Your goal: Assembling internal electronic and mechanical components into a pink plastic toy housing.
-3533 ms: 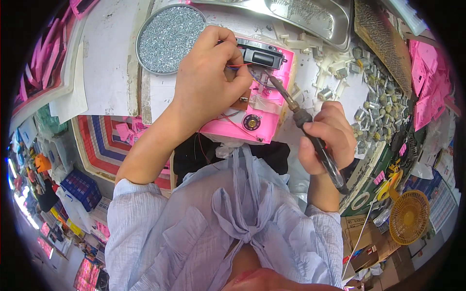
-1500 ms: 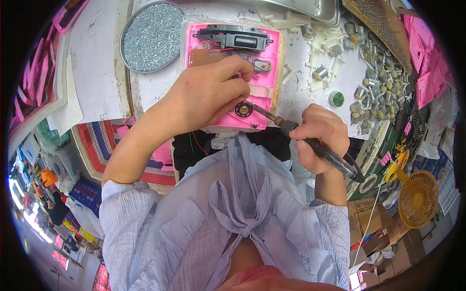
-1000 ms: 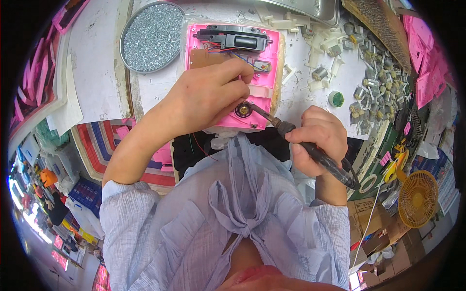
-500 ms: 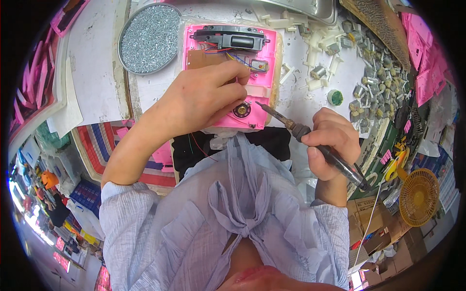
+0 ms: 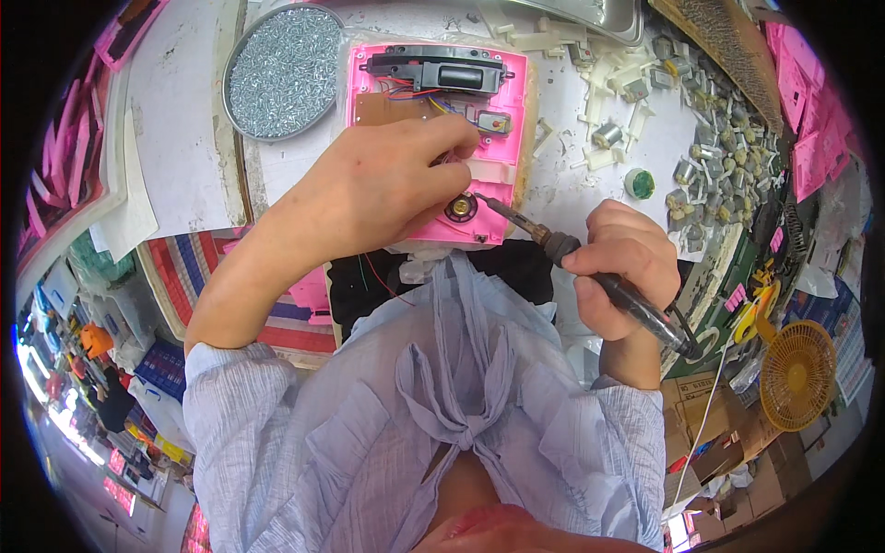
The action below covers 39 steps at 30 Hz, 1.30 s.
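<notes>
A pink plastic housing (image 5: pixel 519 97) lies open on the bench in front of me. Across its far end sits a black plastic unit (image 5: pixel 456 76), with thin coloured wires, a brown board (image 5: pixel 380 108) and a small motor (image 5: pixel 494 123) nearer me. My left hand (image 5: pixel 387 184) reaches over the housing, thumb and fingers pinched together; whatever is between them is hidden. In my right hand (image 5: pixel 629 263) is a soldering iron (image 5: pixel 560 245), gripped by its dark handle. Its tip points left, close to the rim of a small round speaker (image 5: pixel 461 208) in the near end.
A round tray of small screws (image 5: pixel 282 74) stands left of the housing. To the right lie white plastic parts (image 5: pixel 601 158), a small green-filled cup (image 5: pixel 639 183) and many small metal motors (image 5: pixel 705 157). Pink shells (image 5: pixel 802 111) are piled farther right, above a yellow fan (image 5: pixel 796 375).
The soldering iron's tip has moved a little left, nearer the speaker, and my right hand has shifted slightly with it. My left hand stays pinched over the housing with only a small shift.
</notes>
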Each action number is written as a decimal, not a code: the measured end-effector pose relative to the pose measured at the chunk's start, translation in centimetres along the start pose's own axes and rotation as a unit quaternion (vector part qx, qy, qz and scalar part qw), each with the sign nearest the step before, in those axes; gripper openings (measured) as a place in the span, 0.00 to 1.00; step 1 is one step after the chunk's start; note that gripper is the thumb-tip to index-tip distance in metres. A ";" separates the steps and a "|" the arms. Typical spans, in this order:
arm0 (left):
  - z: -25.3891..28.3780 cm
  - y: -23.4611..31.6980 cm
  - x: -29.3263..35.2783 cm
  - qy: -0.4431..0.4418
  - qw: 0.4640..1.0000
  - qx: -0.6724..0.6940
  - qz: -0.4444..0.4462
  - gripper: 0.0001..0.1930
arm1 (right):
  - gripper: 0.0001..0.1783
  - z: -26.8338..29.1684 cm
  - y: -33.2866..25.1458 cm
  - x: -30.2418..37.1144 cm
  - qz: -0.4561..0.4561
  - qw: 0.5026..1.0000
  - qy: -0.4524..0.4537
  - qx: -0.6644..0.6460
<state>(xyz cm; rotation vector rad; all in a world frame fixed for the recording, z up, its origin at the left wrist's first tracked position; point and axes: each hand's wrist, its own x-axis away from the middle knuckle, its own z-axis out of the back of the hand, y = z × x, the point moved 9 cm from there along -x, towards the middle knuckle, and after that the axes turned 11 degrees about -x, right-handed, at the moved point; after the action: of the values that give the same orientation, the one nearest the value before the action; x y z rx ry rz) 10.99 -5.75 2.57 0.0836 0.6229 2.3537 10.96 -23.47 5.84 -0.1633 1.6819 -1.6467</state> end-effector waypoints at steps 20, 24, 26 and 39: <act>-0.6 1.0 -0.8 -0.059 0.996 -0.061 0.034 0.06 | 0.13 -1.0 0.7 -0.8 -0.007 1.000 -0.024 0.004; -0.6 1.0 -0.7 -0.056 0.996 -0.062 0.031 0.07 | 0.14 -1.1 0.8 -1.0 -0.013 0.999 -0.036 0.010; -0.4 1.1 -0.8 -0.045 0.997 -0.064 0.025 0.10 | 0.15 -1.1 0.7 -1.0 -0.016 0.999 -0.038 0.013; -0.8 1.4 -0.4 -0.048 0.995 -0.091 0.008 0.10 | 0.14 -1.1 0.4 -1.0 -0.016 0.999 -0.030 0.023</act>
<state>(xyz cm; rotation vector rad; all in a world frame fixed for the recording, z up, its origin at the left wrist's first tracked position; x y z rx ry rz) 10.26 -7.27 2.58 0.1197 0.3609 2.3953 11.21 -21.95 5.79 -0.2166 1.6024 -1.6868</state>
